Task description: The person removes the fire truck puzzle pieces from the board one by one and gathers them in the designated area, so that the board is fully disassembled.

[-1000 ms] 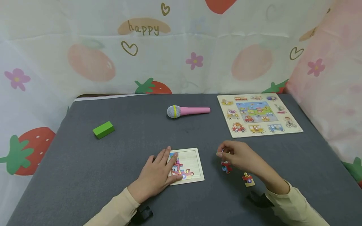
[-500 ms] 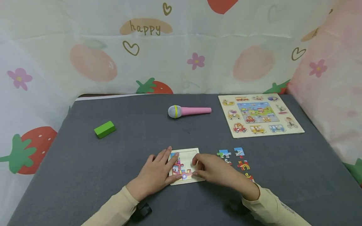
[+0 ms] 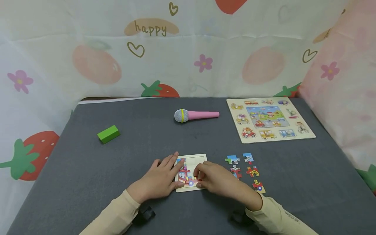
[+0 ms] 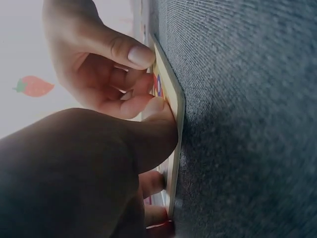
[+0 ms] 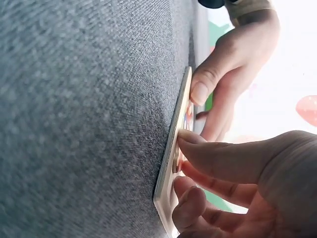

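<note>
The right hand (image 3: 215, 178) has crossed from the loose pieces (image 3: 253, 171), which lie just to the right of the puzzle tray (image 3: 196, 162), and is now over the tray's lower right part, a little nearer the left hand (image 3: 157, 179) than it was half a second ago. Its thumb and curled fingertips appear to pinch a puzzle piece (image 5: 177, 161), low against the tray, beside the laid pieces (image 3: 182, 176). The left hand has stayed on the tray's left side, its fingers stretched out and resting over the rim, seemingly to steady it. I judge that the work has gone from fetching to fitting, with the bottom row being extended; whether the piece is seated cannot be told, since the fingers cover it. Five pieces remain outside the tray, in two rough columns on the bench (image 3: 141, 130). The tray itself is a small, flat square of pale wood with a raised rim, turned slightly on the bench. Its left side and bottom carry a bright picture: blue near the top, a red vehicle with a face lower down, and a round wheel on the bottom row. Its upper right shows bare wood.
</note>
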Motion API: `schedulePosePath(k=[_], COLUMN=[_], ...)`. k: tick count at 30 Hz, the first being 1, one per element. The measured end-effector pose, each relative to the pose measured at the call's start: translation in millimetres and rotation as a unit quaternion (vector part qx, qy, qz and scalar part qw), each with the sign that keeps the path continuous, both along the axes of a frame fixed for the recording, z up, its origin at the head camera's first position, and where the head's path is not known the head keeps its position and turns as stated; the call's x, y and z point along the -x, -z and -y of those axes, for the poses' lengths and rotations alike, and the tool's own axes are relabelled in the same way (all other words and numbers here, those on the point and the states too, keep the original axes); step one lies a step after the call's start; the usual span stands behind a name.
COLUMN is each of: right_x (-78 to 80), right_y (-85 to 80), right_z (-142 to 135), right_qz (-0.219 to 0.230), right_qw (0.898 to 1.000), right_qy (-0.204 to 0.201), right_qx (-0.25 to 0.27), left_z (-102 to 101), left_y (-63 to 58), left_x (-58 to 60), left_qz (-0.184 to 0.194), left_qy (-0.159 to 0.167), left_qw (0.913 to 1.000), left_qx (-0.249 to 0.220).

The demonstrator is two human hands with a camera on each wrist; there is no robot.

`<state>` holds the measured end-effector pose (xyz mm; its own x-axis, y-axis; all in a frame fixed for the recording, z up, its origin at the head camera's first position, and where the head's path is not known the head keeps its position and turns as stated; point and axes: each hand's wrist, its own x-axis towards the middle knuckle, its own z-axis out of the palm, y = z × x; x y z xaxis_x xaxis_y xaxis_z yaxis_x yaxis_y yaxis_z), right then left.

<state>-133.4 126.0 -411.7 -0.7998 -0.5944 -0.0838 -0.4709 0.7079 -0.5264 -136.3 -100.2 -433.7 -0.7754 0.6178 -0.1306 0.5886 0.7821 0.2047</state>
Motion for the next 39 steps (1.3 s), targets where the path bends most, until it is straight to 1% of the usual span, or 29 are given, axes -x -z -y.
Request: schedulePosePath(k=[7,17,19,25,31,35,39], right_x=[-0.2,0.0,0.4,1.0,1.4,4.5,5.2], right_y=[0.7,2.1,1.8,2.2,-0.1,-5.4,-10.8], right_z=[0.1,-0.9,-1.0,-1.2,-6.3,-21.2,-48.2], right_qz=[-0.013,-0.038,-0.032,0.010,0.041,0.059,0.075], right_qw=[1.000,0.999,0.999,0.998,0.996,0.994,0.993], right_qy=[0.002,0.003,0.009,0.030,0.039,0.033,0.023], right_qx=[0.006,0.023,0.030,0.050,0.071,0.089,0.092], left_z=[-2.3,-2.8,-2.7,-1.9,-1.8,-0.6,0.8], left_y=[-4.2,-4.5,-4.5,-4.8,-7.1,-7.2,-6.3], left_x=[-2.2,-2.9,-2.8,-2.5,-1.5,-0.7,-0.1], left_qz=[0.010,-0.008,-0.008,-0.003,0.012,0.013,0.005], left_qy=[-0.010,-0.003,-0.003,-0.002,-0.008,-0.010,-0.008], left_qw=[0.9999,0.9999,0.9999,0.9998,0.9989,0.9980,0.9978], left_qx=[-0.007,-0.013,-0.014,-0.018,-0.045,-0.061,-0.066])
